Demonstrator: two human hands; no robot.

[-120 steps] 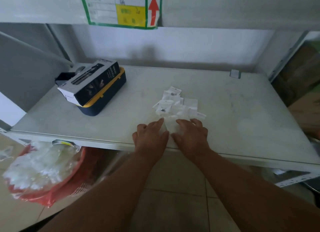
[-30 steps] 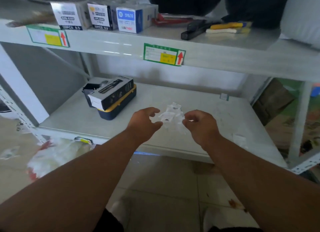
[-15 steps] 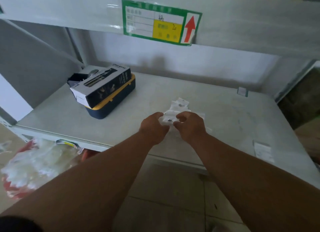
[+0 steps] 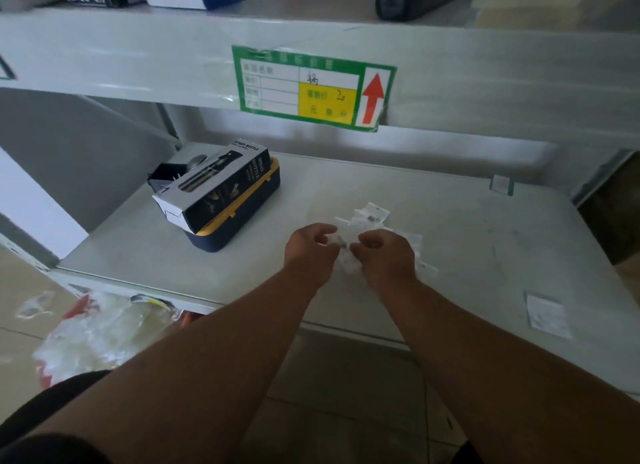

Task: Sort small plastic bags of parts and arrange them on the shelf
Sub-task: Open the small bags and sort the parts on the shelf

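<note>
i am pinching one small bag (image 4: 341, 245) between my left hand (image 4: 309, 247) and right hand (image 4: 384, 252), just in front of the bag pile (image 4: 370, 215), right hand nearer it.

Both bare forearms reach forward, converging. The left hand (image 4: 311, 247) and right hand (image 4: 384, 252) sit close together, knuckles up, fingers curled in, each pinching the same small plastic bag (image 4: 341, 245) between thumb and fingertips.

Dim and soft throughout, brighter on the back wall beyond the fingers. Wide-angle bending toward the edges. Blurred lower left.
</note>
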